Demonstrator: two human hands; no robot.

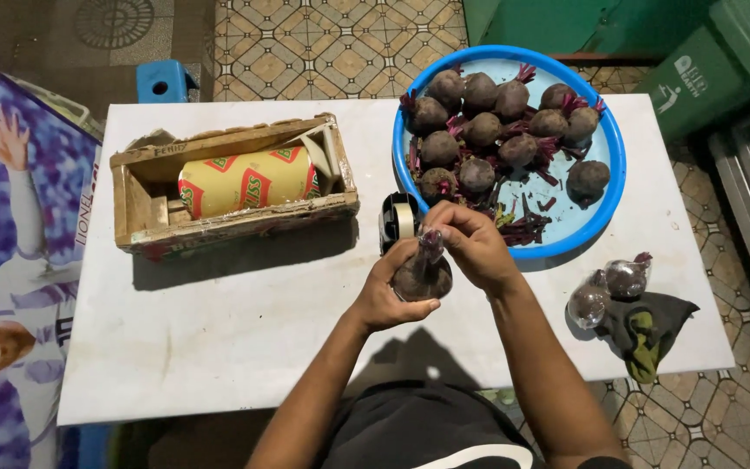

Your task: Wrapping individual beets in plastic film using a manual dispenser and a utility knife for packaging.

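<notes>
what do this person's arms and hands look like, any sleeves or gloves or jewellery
Both arms are bare from the bottom of the picture to the wrists, with no sleeves in view. The left hand and right hand wear no gloves, and no rings, watch or bracelet show. The fingernails look short.

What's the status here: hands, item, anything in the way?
Left hand cups bagged beet. Right hand pinches bag neck. Tape dispenser just behind; nothing blocking.
</notes>
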